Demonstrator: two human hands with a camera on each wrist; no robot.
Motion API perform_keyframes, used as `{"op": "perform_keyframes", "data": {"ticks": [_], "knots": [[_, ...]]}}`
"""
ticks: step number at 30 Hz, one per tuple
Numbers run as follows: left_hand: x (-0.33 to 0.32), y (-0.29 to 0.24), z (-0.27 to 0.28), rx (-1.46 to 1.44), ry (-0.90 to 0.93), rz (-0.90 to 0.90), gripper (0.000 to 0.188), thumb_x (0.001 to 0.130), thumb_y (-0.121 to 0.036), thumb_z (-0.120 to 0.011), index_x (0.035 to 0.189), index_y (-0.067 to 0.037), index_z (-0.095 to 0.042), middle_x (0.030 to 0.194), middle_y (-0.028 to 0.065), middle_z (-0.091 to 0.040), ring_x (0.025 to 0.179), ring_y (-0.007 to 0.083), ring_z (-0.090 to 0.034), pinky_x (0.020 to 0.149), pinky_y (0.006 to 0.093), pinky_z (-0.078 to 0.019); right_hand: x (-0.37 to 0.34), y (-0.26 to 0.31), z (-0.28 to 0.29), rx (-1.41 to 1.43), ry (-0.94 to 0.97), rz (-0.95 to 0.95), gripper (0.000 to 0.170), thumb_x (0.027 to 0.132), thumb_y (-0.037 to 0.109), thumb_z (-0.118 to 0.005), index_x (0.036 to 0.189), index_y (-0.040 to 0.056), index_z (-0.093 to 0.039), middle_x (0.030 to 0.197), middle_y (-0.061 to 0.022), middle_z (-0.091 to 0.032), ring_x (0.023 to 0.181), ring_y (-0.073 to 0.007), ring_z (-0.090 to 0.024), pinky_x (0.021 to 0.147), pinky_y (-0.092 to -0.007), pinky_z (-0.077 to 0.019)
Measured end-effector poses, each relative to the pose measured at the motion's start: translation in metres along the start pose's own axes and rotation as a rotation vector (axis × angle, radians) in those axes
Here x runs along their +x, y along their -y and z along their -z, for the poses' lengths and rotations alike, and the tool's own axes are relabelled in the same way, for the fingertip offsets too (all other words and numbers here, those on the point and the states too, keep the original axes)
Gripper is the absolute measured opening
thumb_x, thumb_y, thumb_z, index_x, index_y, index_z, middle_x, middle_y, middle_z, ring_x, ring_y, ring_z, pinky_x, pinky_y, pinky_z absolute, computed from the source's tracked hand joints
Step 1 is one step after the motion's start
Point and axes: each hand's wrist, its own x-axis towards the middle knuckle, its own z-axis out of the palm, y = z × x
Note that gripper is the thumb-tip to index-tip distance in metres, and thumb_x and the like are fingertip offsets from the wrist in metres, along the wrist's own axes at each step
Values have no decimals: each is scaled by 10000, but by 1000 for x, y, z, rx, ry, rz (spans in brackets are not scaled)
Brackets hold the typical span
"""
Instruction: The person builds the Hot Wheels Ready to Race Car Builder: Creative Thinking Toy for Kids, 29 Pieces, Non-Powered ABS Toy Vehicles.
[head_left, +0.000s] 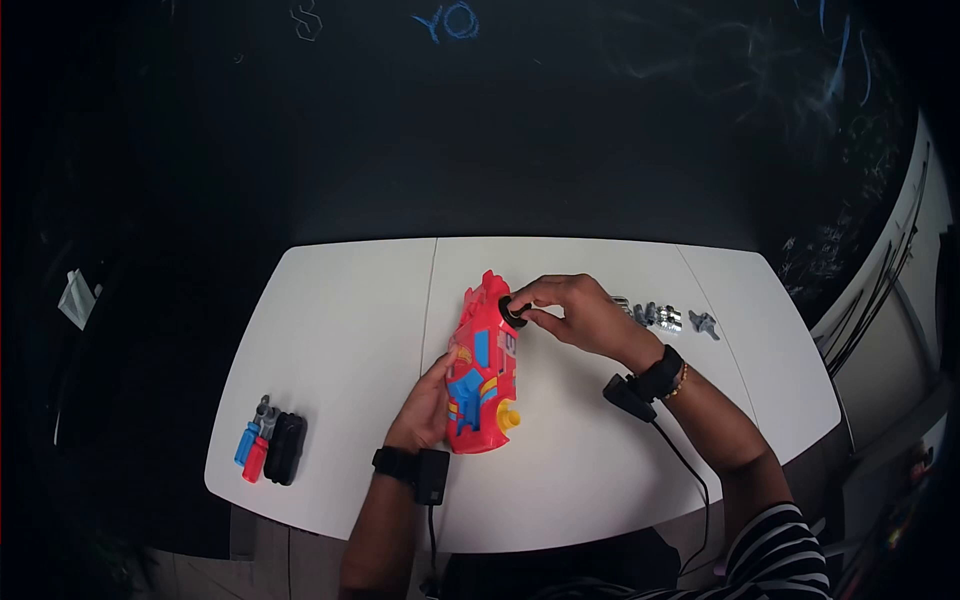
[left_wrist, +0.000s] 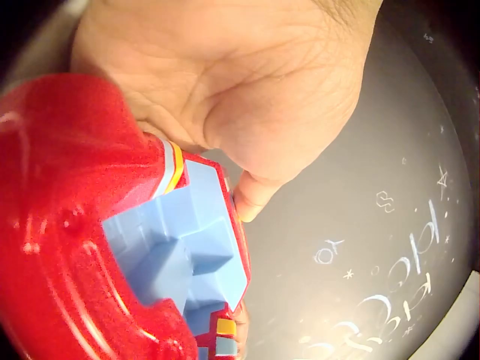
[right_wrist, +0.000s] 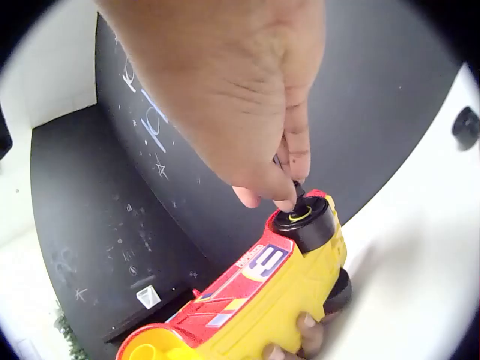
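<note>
A: I'm on the head view. Where is the toy car from your end?

B: I have it over the middle of the white table [head_left: 340,350], its length running away from the person. The toy car [head_left: 482,350] is red on top and yellow underneath. Whether its near end touches the tabletop, I can't tell.

A: And the left hand?

B: My left hand [head_left: 428,408] is clamped on the car's left side. In the left wrist view I see the thumb along the body's edge, near the blue interior [left_wrist: 176,247]; the right wrist view shows fingertips against the yellow underside.

A: What does the right hand do?

B: My right hand [head_left: 580,312] is at the far end, thumb and fingers brought together, pinching a small dark piece [right_wrist: 299,190] at the hub of a black wheel [right_wrist: 316,232]. The fingers hide most of that piece, so its shape escapes me. Nearer the person, a yellow stub [head_left: 509,415] sticks out on the same side.

A: What else lies about?

B: On the left I see a blue-handled tool [head_left: 246,444], a red-handled tool [head_left: 256,462] and, just beside them, a black case [head_left: 286,448]. Past the right hand lie silver metal parts [head_left: 667,318] and a grey armed piece [head_left: 704,323]. A dark chalkboard [head_left: 380,150] rises behind.
</note>
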Motion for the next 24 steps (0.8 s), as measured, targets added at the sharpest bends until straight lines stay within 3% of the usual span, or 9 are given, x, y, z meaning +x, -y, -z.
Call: {"op": "perform_keyframes", "data": {"ticks": [4, 6, 9, 13, 15, 19, 21, 24], "knots": [[0, 0, -1, 11, -16, -6, 640, 1051, -530, -557, 1507, -96, -439, 1345, 92, -650, 1198, 202, -660, 1035, 407, -541, 3, -13, -6, -22, -2, 50, 186, 937, 47, -723, 1123, 53, -736, 1133, -129, -756, 970, -271, -746, 844, -383, -607], [-1, 0, -2, 14, -12, 3, 642, 1052, -534, -555, 1506, -97, -438, 1346, 92, -650, 1195, 201, -661, 1032, 405, -543, 5, -15, -9, 100, -40, -48, 193, 988, 109, -705, 1167, 43, -735, 1038, -121, -778, 897, -202, -766, 804, -347, -629], [0, 0, 0, 30, -24, 4, 639, 1051, -542, -551, 1494, -94, -446, 1346, 90, -651, 1190, 200, -664, 1033, 406, -545, 10, -12, -10, 4, -48, -177, 225, 999, 196, -716, 1146, 26, -734, 917, -124, -781, 768, -168, -754, 711, -308, -605], [2, 1, 3, 23, -3, 17, 638, 1051, -549, -548, 1484, -91, -452, 1343, 91, -652, 1188, 199, -665, 1030, 407, -549, 18, -1, -5, -55, -26, -294, 258, 1001, 269, -723, 1130, 46, -741, 839, -106, -776, 689, -154, -728, 659, -272, -564], [2, 2, 3, 18, 0, 22, 637, 1052, -549, -546, 1483, -90, -453, 1340, 90, -654, 1188, 198, -665, 1029, 407, -550, 19, -1, -5, -123, 21, -363, 290, 1000, 329, -699, 1110, 66, -752, 796, -96, -770, 685, -187, -743, 672, -317, -552], [2, 2, 3, 10, -11, 4, 621, 1057, -544, -539, 1483, -99, -458, 1336, 87, -659, 1187, 198, -668, 1026, 407, -552, 11, -16, -2, -24, 18, -215, 291, 1001, 331, -697, 1104, 66, -756, 783, -88, -764, 694, -187, -734, 683, -318, -551], [1, 1, 2, 5, -11, 12, 618, 1058, -542, -538, 1483, -102, -458, 1334, 85, -660, 1186, 197, -668, 1026, 407, -552, 9, -32, -2, 43, 48, -24, 309, 998, 349, -696, 1101, 65, -760, 780, -89, -762, 722, -191, -737, 693, -323, -552], [0, 0, -1, 33, -4, 21, 622, 1057, -544, -538, 1489, -106, -451, 1336, 85, -659, 1187, 194, -668, 1026, 407, -553, 9, -21, 5, 24, 116, -151, 303, 990, 351, -704, 1035, 58, -766, 760, -98, -748, 725, -207, -734, 696, -339, -555]]}}
